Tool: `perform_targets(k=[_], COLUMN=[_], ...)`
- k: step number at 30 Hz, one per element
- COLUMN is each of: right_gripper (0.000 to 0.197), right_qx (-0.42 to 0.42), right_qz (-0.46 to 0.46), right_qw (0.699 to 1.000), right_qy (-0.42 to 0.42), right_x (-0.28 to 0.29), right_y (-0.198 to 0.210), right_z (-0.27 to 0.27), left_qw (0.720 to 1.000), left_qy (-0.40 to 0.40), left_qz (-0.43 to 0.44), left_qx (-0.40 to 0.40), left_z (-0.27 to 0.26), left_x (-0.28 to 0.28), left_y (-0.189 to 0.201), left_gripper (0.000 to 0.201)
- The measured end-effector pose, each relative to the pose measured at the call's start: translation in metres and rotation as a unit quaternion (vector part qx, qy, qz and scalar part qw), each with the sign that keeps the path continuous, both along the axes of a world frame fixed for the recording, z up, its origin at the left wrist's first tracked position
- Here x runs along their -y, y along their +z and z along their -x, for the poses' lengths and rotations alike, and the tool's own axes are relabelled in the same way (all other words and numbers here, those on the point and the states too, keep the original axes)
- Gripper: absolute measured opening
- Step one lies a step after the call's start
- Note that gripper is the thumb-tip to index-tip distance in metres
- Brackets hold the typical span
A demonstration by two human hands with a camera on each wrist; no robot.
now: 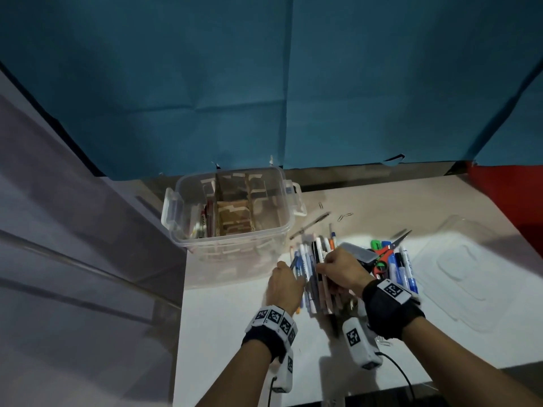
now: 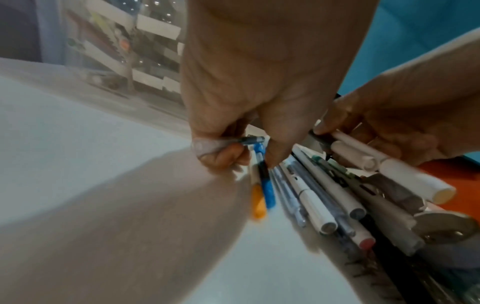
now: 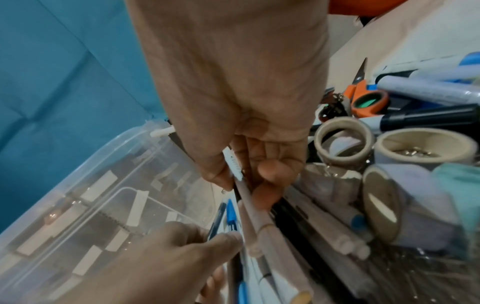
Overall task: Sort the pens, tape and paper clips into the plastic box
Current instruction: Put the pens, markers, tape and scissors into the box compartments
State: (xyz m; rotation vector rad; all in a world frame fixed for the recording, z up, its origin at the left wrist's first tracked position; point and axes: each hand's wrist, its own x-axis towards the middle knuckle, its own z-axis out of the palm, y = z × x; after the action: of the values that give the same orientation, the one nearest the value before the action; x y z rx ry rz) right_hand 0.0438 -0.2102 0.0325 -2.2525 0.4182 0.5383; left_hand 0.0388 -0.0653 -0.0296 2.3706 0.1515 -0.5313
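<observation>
Both hands are down in the heap of pens (image 1: 314, 268) on the white desk (image 1: 235, 333), and the whole thing turns on one line: the pens lie side by side with their long axes running away from the person, and the clear plastic box (image 1: 232, 212) sits up and to the left of them, just beside the heap. That puts the left hand (image 1: 283, 286) nearer the box; its grip pinches a slim clear-barrelled pen (image 2: 228, 143) between thumb and curled fingers, a blue-capped (image 2: 265, 181) and an orange-capped pen (image 2: 257, 201) lying just under it. The right hand (image 1: 340, 274) has its grip curled round a pale, matte, round-bodied pen (image 3: 253, 207) in the middle of the pile. To my eye, a lift and a swing leftward over the rim is what the next move asks, keeping the barrel in line with the box's long narrow compartment where a few sticks already stand. Cardboard dividers split the box, stuck down with pale tape strips. Off to the right wait rolls of tape (image 3: 342, 142) with card cores, orange-handled scissors (image 1: 385, 257) and fat blue markers (image 1: 404, 271); loose wire paper clips (image 1: 345, 216) glint farther back on the desk.
</observation>
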Motion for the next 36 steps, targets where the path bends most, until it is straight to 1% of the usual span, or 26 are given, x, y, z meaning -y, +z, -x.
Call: perform_targets(k=[2, 5, 7, 10, 12, 15, 17, 19, 20, 22, 24, 27, 28, 30, 31, 32, 34, 36], right_gripper=[0.037, 0.035, 0.033, 0.027, 0.027, 0.028, 0.026, 0.026, 0.027, 0.027, 0.024, 0.022, 0.021, 0.022, 0.025, 0.027, 0.030, 0.037], right_qx=[0.004, 0.009, 0.026, 0.060, 0.096, 0.131, 0.123, 0.112, 0.108, 0.103, 0.106, 0.100, 0.100, 0.096, 0.089, 0.084, 0.087, 0.088], right_qz=[0.008, 0.011, -0.006, -0.064, -0.083, -0.112, -0.125, -0.129, -0.123, -0.113, -0.128, -0.148, -0.148, -0.133, -0.118, -0.106, -0.094, -0.088], right_qw=[1.000, 1.000, 1.000, 0.995, 0.991, 0.985, 0.984, 0.983, 0.983, 0.982, 0.977, 0.975, 0.974, 0.975, 0.977, 0.978, 0.979, 0.978], right_qy=[0.002, 0.000, -0.015, -0.040, -0.034, 0.007, 0.034, 0.066, 0.083, 0.115, 0.133, 0.135, 0.137, 0.147, 0.155, 0.158, 0.161, 0.165], right_x=[0.005, 0.012, 0.015, 0.016, 0.011, -0.010, -0.029, -0.054, -0.068, -0.097, -0.126, -0.164, -0.174, -0.187, -0.189, -0.188, -0.175, -0.155], right_y=[0.002, 0.011, 0.024, 0.052, 0.077, 0.109, 0.121, 0.127, 0.128, 0.130, 0.132, 0.129, 0.125, 0.117, 0.113, 0.108, 0.104, 0.103], right_z=[0.002, 0.001, -0.004, -0.013, -0.021, -0.036, -0.048, -0.058, -0.063, -0.072, -0.084, -0.108, -0.116, -0.128, -0.131, -0.135, -0.134, -0.129], left_qw=[1.000, 0.998, 0.998, 1.000, 0.998, 0.995, 0.995, 0.991, 0.986, 0.982, 0.982, 0.983, 0.984, 0.986, 0.983, 0.978, 0.970, 0.965], left_qy=[-0.009, -0.031, -0.028, -0.025, -0.060, -0.093, -0.072, -0.015, 0.017, 0.074, 0.103, 0.121, 0.123, 0.112, 0.113, 0.115, 0.109, 0.097], left_qz=[-0.028, -0.060, -0.052, -0.009, -0.004, 0.011, 0.053, 0.127, 0.153, 0.149, 0.118, 0.053, 0.049, 0.004, -0.025, -0.029, -0.015, -0.007], left_qx=[0.010, -0.004, -0.017, -0.014, -0.001, 0.021, 0.033, 0.043, 0.060, 0.086, 0.102, 0.124, 0.120, 0.123, 0.141, 0.169, 0.218, 0.245], left_z=[-0.001, -0.003, -0.004, -0.008, -0.010, -0.010, -0.016, -0.028, -0.036, -0.056, -0.080, -0.111, -0.119, -0.122, -0.119, -0.114, -0.101, -0.088], left_x=[0.001, -0.005, -0.012, -0.022, -0.028, -0.044, -0.062, -0.085, -0.099, -0.126, -0.150, -0.178, -0.184, -0.187, -0.187, -0.187, -0.185, -0.182], left_y=[-0.002, 0.001, 0.003, 0.016, 0.040, 0.096, 0.131, 0.157, 0.165, 0.176, 0.177, 0.169, 0.163, 0.160, 0.161, 0.163, 0.164, 0.164], left_gripper=[0.028, 0.020, 0.016, 0.025, 0.028, 0.026, 0.023, 0.018, 0.017, 0.018, 0.019, 0.015, 0.014, 0.020, 0.025, 0.030, 0.037, 0.036])
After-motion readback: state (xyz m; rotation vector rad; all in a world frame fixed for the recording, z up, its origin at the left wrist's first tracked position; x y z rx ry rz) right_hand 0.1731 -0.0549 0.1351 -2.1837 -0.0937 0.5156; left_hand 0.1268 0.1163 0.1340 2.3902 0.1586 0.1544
